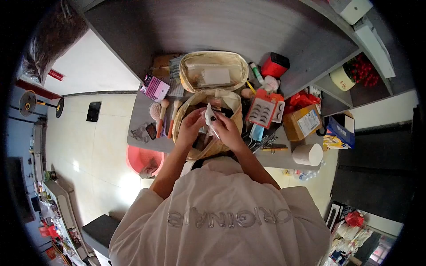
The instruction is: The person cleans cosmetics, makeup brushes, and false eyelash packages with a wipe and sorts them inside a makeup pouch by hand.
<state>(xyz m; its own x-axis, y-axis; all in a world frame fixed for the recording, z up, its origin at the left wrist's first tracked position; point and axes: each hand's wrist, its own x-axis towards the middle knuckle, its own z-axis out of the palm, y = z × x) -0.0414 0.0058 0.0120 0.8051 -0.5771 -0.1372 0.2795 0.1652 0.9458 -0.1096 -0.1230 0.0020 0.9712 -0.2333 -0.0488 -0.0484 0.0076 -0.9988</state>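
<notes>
Above an open cosmetics bag (236, 99) my two hands meet around a small white item (208, 116) with a dark round spot. My left hand (191, 127) pinches its left side, fingers closed. My right hand (225, 130) has its fingers closed on the right side of it. What the item is cannot be made out. Various small cosmetics fill the bag beneath, partly hidden by my hands. Behind it stands a second open bag lid or case (242, 66) with a white packet (216, 76) inside.
Makeup brushes (162, 115), a hairbrush (155, 111) and a pink palette (156, 88) lie left of the bag. To the right are false eyelashes (261, 112), a cardboard box (302, 123), a white roll (308, 154) and a red box (275, 64). A pink basin (136, 159) is below left.
</notes>
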